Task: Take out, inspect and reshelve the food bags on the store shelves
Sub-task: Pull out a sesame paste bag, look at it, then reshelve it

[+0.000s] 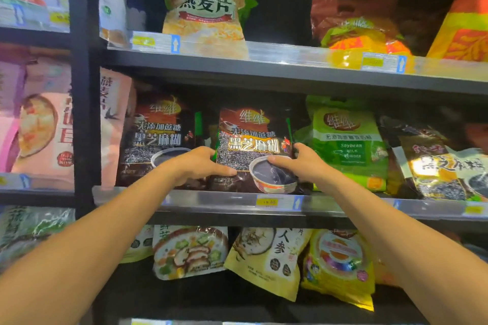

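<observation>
Head view: the left hand (196, 163) and right hand (301, 163) clasp the dark sesame bag (253, 140) by its two sides, thumbs curled over its front. Between the fingers the bag stands upright on the middle shelf (224, 199). A matching bag (158, 140) sits just outside the left fingers and a green soybean bag (348, 145) just outside the right. I judge this bag is mid-handling, either coming out or going back. The other bags look untouched.

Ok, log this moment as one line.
left hand: grips dark sesame bag, left edge | right hand: grips its right edge | bag: upright on middle shelf | neighbour: green soybean bag to its right
</observation>
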